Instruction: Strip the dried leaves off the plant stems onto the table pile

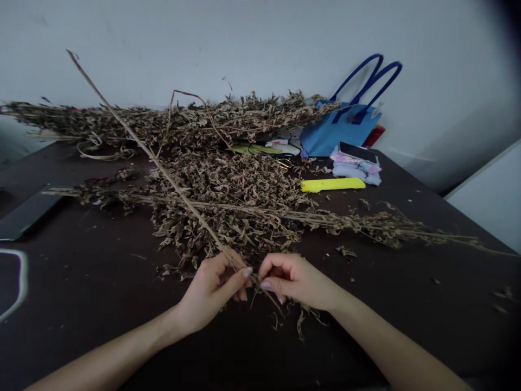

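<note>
Seemingly mid-stripping, a dried stem (173,182) is pinched by the left hand (209,290), the right hand (301,279) gripping unclearly; steadiness is needed next.

At the lower left of the frame, the left forearm (109,350) is bare and slender, narrowing smoothly toward the wrist (173,320); the right forearm (386,339), at the lower right, is likewise bare and tapering. Near the lower centre, the left hand (209,293) and right hand (307,279) are bare too, with slim fingers (280,262). Both thumbnails (247,272) look glossy and pale mauve, as though polished.
</note>
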Available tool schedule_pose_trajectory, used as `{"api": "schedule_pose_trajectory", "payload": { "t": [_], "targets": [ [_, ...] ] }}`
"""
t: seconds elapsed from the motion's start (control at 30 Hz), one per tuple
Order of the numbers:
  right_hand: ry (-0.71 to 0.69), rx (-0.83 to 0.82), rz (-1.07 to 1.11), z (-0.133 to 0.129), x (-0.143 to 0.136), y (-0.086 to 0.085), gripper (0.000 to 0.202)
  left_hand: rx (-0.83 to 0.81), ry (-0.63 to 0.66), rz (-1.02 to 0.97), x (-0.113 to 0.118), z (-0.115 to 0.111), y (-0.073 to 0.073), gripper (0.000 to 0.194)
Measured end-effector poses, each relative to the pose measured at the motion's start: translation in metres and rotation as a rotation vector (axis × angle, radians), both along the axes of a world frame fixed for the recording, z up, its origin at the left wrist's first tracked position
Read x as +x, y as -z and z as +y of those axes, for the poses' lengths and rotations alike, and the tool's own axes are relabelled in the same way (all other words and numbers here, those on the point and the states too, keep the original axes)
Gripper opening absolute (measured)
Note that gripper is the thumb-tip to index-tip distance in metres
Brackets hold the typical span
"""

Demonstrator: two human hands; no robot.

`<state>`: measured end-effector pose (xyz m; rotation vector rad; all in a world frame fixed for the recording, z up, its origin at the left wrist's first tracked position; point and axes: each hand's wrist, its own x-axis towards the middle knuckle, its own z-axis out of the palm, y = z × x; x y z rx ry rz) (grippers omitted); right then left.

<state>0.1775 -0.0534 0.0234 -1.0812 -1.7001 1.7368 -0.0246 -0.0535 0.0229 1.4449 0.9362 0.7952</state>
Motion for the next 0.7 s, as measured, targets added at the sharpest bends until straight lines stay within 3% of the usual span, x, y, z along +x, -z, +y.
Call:
{"api": "schedule_pose_trajectory", "payload": {
  "t": [0.17,0.33,0.5,0.7],
  "targets": [
    [-0.041,-0.099,0.079,-0.003,-0.002,0.004,0.019,0.004,0.008,0.009,0.0,0.0,0.002,0.018],
    [-0.035,-0.092,0.075,-0.005,-0.003,0.004,0.018,0.011,0.034,0.011,-0.001,0.002,0.004,0.019],
    [0.001,0.07,-0.013,-0.005,-0.002,-0.007,0.011,0.057,0.049,0.017,-0.002,0.001,0.003,0.017],
    [0.104,0.305,-0.025,-0.007,0.004,-0.018,0.011,0.321,0.019,0.059,-0.009,-0.002,0.007,0.025]
  ]
}}
